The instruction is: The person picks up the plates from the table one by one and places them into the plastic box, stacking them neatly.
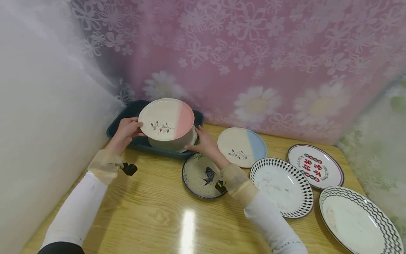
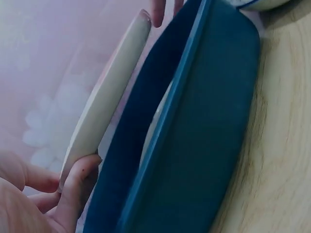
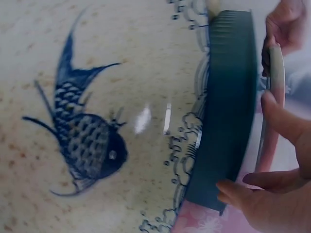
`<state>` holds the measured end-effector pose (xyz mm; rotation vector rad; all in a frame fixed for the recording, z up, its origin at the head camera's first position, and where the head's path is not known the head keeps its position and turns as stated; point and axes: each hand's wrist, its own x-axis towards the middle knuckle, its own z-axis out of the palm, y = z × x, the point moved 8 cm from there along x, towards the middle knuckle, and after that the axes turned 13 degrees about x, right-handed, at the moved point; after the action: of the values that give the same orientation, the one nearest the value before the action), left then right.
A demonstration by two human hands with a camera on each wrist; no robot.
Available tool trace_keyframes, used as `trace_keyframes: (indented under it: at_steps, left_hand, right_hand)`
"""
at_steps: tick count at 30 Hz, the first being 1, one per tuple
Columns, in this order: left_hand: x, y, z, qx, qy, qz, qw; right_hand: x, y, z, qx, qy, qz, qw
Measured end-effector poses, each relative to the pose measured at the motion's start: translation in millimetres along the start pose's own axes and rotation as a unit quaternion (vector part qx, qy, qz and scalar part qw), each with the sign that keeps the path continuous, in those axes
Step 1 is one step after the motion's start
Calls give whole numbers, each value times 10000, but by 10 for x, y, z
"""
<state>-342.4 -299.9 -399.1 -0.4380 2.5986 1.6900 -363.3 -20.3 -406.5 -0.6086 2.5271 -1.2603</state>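
My left hand (image 1: 127, 128) grips the left rim of a cream plate with a pink side and a red-berry sprig (image 1: 163, 120). In the left wrist view, this plate (image 2: 109, 92) is edge-on, with thumb and fingers on either side of its rim. The plate is held over a dark teal tub (image 1: 155, 151). Inside the tub, below the plate, more white dishware (image 1: 169, 144) shows, partly hidden. My right hand (image 1: 204, 141) is at the plate's right side with thumb and fingers spread, fingertips close to the rim and over the tub's edge.
Right of the tub lie a fish plate (image 1: 198, 176), partly under my right forearm, and a cream-and-blue plate (image 1: 234, 144). Farther right are a diamond-rimmed plate (image 1: 279, 187), a plate with red lettering (image 1: 330, 169) and a wavy-rimmed oval plate (image 1: 358, 222). A floral curtain (image 1: 228, 70) hangs behind.
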Motion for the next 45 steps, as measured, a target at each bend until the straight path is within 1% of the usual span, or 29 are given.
trace_keyframes:
  at_steps: [2,4,9,14,19,25,31,36,38,40,41,43,45]
  left_hand:
    - [47,-17,38,54,-13,-96,9999]
    - [78,-48,73,101,-55,-200,9997]
    - [127,-119,121,278,-182,-306,9990]
    - [197,-175,177,423,-293,-369,9980]
    - [247,-190,215,554,-358,-311,9973]
    - [289,-235,255,607,-528,-365,9961]
    - [302,-263,313,794,-860,-191,9929]
    - [319,-269,336,1016,-905,-39,9907]
    - [334,-265,336,1280,-895,44,9877]
    - [345,-261,318,1814,-794,106,9801]
    - [350,-260,305,2108,-718,114,9748]
    - [346,-244,281,2735,-574,139,9601]
    - [346,-228,264,3245,-442,156,9447]
  right_hand:
    - [-18,24,51,-57,-238,57,9997]
    - [-29,36,82,-21,-349,28,9994]
    - [-48,21,81,123,-360,-25,9993]
    - [-54,83,72,-24,-416,295,9987]
    - [-49,102,70,-64,-374,334,9987]
    - [-51,102,69,-147,-370,332,9987]
    - [-54,106,91,-54,-335,243,9991]
    - [-49,127,90,-8,-329,295,9990]
    - [-47,135,76,-36,-325,358,9988]
    - [-43,139,67,-57,-310,365,9988]
    - [-39,145,66,-70,-299,361,9989]
    - [-32,152,67,-106,-288,347,9989]
    - [-29,154,68,-151,-277,335,9989]
